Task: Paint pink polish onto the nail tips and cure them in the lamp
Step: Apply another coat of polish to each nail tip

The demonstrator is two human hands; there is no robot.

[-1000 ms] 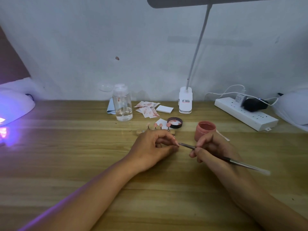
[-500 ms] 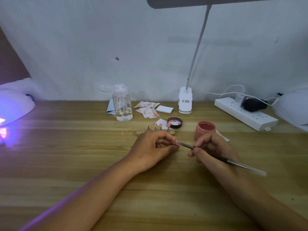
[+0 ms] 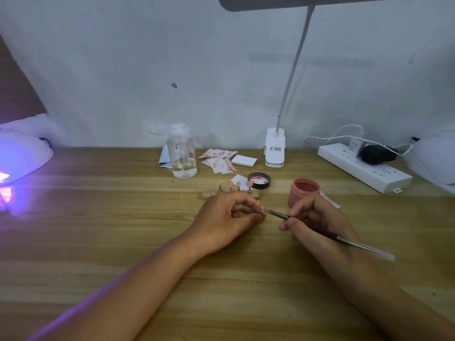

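Observation:
My left hand point(image 3: 230, 219) rests on the wooden table and pinches a small pink nail tip point(image 3: 262, 209) between thumb and fingers. My right hand point(image 3: 314, 219) grips a thin metal-handled brush point(image 3: 330, 233), whose tip touches that nail tip. Just behind my left hand a wooden holder point(image 3: 230, 193) carries several pink nail tips on small stands. An open pot of pink polish point(image 3: 304, 190) stands behind my right hand, with its black lid point(image 3: 259, 180) lying to its left. The curing lamp point(image 3: 21, 157) glows purple at the far left.
A clear pump bottle point(image 3: 181, 153), stained paper wipes point(image 3: 220, 161) and a white pad point(image 3: 244, 160) lie at the back. A clip desk lamp point(image 3: 275, 148) stands by the wall. A white power strip point(image 3: 364, 167) with plugs sits at the right.
Both hands stay in place. The brush has shifted only slightly against the nail tip held by my left hand.

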